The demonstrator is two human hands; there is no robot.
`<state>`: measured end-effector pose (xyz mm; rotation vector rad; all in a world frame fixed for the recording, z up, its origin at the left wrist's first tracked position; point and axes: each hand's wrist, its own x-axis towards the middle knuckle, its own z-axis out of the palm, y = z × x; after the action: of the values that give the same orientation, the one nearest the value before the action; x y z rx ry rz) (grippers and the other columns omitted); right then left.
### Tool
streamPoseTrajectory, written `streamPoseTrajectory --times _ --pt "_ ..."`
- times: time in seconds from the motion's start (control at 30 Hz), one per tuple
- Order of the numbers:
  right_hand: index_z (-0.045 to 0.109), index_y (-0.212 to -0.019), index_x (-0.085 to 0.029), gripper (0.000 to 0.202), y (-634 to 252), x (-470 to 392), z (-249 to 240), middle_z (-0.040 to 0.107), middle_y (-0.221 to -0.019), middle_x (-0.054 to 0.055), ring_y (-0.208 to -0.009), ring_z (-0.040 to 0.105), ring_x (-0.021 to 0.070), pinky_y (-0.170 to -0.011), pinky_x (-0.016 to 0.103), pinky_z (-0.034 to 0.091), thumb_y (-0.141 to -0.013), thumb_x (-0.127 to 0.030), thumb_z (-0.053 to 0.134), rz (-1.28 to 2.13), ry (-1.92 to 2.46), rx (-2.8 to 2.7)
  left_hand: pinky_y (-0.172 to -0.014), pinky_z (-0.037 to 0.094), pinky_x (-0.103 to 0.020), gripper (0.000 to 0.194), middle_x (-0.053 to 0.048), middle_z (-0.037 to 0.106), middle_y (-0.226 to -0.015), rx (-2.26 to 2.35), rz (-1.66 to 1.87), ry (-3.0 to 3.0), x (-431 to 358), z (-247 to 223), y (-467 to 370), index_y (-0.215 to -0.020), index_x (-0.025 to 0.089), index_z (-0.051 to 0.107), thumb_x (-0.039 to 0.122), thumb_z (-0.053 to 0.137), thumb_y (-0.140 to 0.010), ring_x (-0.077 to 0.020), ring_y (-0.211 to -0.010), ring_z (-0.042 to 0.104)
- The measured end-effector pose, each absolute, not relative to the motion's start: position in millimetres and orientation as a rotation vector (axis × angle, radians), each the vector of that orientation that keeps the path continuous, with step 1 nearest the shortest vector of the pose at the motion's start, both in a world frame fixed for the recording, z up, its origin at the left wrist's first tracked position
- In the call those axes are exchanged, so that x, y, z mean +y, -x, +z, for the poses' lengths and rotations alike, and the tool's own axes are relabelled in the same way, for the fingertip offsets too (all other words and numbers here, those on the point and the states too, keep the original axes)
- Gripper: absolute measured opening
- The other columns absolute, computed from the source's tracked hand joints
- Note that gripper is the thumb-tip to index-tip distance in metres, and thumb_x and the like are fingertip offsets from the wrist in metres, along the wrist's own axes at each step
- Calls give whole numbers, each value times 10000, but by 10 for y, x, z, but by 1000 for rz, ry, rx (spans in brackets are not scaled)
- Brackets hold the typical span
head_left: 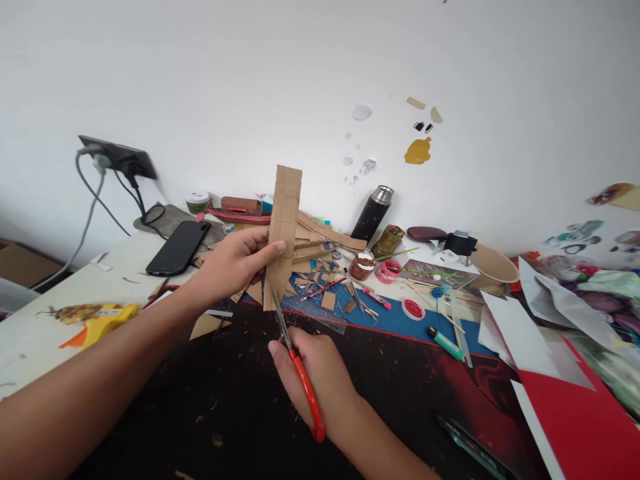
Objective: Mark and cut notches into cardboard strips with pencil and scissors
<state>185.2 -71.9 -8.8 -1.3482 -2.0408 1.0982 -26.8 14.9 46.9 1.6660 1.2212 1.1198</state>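
My left hand (245,257) pinches a long strip of brown cardboard (286,207) between thumb and fingers, holding it upright above the desk. Below it, my right hand (320,373) is wrapped round the red handles of a pair of scissors (305,387). The scissor blades point up and meet the strip near its lower end, where they look close together around the cardboard. Part of the far handle is hidden by my right hand. Behind the strip lie cardboard scraps (329,301) and curved cardboard pieces (330,233).
A yellow glue gun (110,323) and a black phone (179,248) lie to the left. Behind stand a black flask (373,217) and paint jars (362,267). A green cutter (446,343) and red paper (575,413) are at the right.
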Motion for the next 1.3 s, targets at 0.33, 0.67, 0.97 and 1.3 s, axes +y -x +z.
streamPoseTrajectory --times 0.33,0.67,0.97,1.3 --pt "600 -833 -250 323 -1861 -729 -133 547 -584 -38 -515 567 157 -574 264 405 -1065 -470 646 1217 1261 -1979 -458 378 -230 489 9 669 -715 1226 1130 -1640 151 497 252 -1127 181 818 625 776 -928 -110 -516 469" --pt "757 -964 -215 506 -1915 -666 -166 706 -715 -9 -592 625 148 -605 252 451 -960 -720 792 1372 1072 -1910 -444 386 -233 504 -5 681 -715 1264 1133 -1678 155 513 289 -1156 185 823 637 745 -949 -116 -507 480" --pt "790 -1063 -204 695 -1928 -667 -162 666 -676 -33 -570 600 138 -602 241 456 -886 -876 785 1376 1104 -1931 -436 373 -250 511 -8 670 -701 1270 1122 -1716 118 549 279 -1201 193 818 644 675 -1008 -125 -489 471" --pt "778 -1119 -196 661 -1909 -690 -214 780 -788 34 -667 760 199 -617 250 547 -898 -817 825 1441 1193 -1889 -446 380 -259 520 -11 679 -716 1293 1111 -1718 143 514 277 -1165 183 812 656 691 -988 -131 -495 486"
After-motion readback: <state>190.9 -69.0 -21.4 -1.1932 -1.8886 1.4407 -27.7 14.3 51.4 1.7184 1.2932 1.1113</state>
